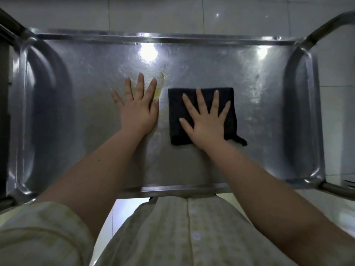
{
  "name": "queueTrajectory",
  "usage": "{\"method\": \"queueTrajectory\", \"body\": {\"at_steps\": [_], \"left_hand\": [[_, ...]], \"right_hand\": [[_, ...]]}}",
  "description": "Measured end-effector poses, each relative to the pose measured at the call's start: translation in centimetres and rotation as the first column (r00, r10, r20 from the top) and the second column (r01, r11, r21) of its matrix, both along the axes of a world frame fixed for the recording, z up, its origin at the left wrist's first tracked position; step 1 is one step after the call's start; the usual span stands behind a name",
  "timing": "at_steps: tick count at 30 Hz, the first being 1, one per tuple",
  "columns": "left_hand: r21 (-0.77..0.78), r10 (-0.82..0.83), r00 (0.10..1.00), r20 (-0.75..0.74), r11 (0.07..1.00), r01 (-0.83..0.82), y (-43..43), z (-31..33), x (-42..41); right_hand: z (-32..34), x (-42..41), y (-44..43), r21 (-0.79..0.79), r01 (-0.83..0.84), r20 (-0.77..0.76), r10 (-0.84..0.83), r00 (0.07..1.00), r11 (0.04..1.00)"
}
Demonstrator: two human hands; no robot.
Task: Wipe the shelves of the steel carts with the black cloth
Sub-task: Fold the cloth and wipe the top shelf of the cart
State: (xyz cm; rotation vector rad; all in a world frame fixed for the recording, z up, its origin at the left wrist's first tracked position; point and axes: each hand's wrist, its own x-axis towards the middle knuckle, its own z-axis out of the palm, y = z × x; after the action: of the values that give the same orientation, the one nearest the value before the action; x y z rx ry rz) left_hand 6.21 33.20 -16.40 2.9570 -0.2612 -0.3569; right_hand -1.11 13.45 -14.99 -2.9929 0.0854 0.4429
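Under the flat, spread right hand (pixel 206 120): black cloth (pixel 177 112), pressed; left hand (pixel 139 110) flat, empty, on top shelf (pixel 86 112); yellowish smear (pixel 160 89) between hands unwiped, wiping apparently barely begun.

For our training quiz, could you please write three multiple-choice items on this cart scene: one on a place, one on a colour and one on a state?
1. Where does the cloth lie?
A. on the shelf, right of the left hand
B. over the cart's rail
C. on the floor

2. What colour is the smear by the left hand?
A. red
B. yellowish
C. blue

3. How is the right hand placed?
A. clenched in a fist
B. lifted off the cloth
C. flat on the cloth, fingers spread

Answers:
1 A, it lies on the steel surface beside that hand.
2 B, a yellowish mark shows near the index finger.
3 C, its straight fingers rest on the cloth.
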Motion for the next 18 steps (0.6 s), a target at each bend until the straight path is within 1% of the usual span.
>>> {"method": "queueTrajectory", "body": {"at_steps": [3,5,6,9,11,15,18], "left_hand": [[-0.014,0.0,1.0,0.004,1.0,0.0,0.0,0.1,-0.1],[-0.02,0.001,1.0,0.001,1.0,-0.001,0.0,0.2,0.0],[-0.021,0.003,1.0,-0.002,1.0,-0.003,0.0,0.2,0.0],[-0.024,0.004,1.0,0.005,1.0,-0.004,0.0,0.2,-0.1],[-0.032,0.004,1.0,0.009,0.999,-0.004,0.0,0.2,-0.1],[-0.034,0.005,1.0,0.016,0.999,-0.004,-0.1,0.0,-0.3],[-0.022,0.013,1.0,0.022,1.0,-0.012,-0.2,0.1,-0.3]], "right_hand": [[-0.3,-9.2,0.7,-0.002,-0.05,0.025,0.05,0.998,0.999],[-0.7,-12.7,-0.9,-0.038,-0.078,0.01,0.079,0.997,0.996],[-0.8,-13.5,-2.3,-0.048,-0.054,0.014,0.055,0.998,0.997],[-0.4,-13.7,-7.3,-0.086,0.126,-0.01,-0.127,0.992,0.988],[-0.1,-13.6,-9.7,-0.109,0.174,-0.052,-0.181,0.982,0.979],[0.0,-13.5,-9.2,-0.108,0.188,-0.05,-0.195,0.98,0.976],[-0.1,-13.4,-5.2,-0.068,0.101,-0.017,-0.102,0.995,0.993]]}}
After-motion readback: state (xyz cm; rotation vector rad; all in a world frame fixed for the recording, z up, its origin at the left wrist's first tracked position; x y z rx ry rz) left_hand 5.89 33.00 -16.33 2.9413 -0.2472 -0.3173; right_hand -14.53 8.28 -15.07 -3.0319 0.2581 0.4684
